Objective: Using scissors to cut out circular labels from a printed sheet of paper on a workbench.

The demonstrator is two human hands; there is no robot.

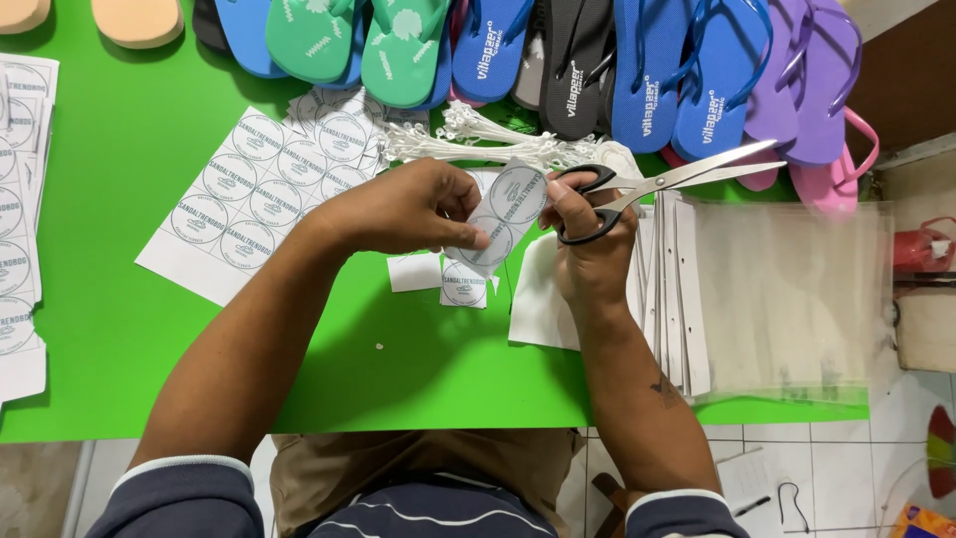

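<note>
My left hand [403, 207] pinches a strip of white paper printed with round labels [506, 211], held above the green table [129, 339]. My right hand [590, 244] also steadies the strip's right edge while its fingers sit in the black handles of a pair of scissors [657, 186]. The steel blades point right and upward, nearly closed, away from the paper. A small cut label piece [464, 284] lies on the table just below the strip.
A larger sheet of round labels [261, 189] lies left of my hands, more sheets [20, 199] at the far left. White tag fasteners [478, 142] lie behind. Coloured flip-flops [558, 50] line the far edge. Clear plastic bags [787, 289] are stacked on the right.
</note>
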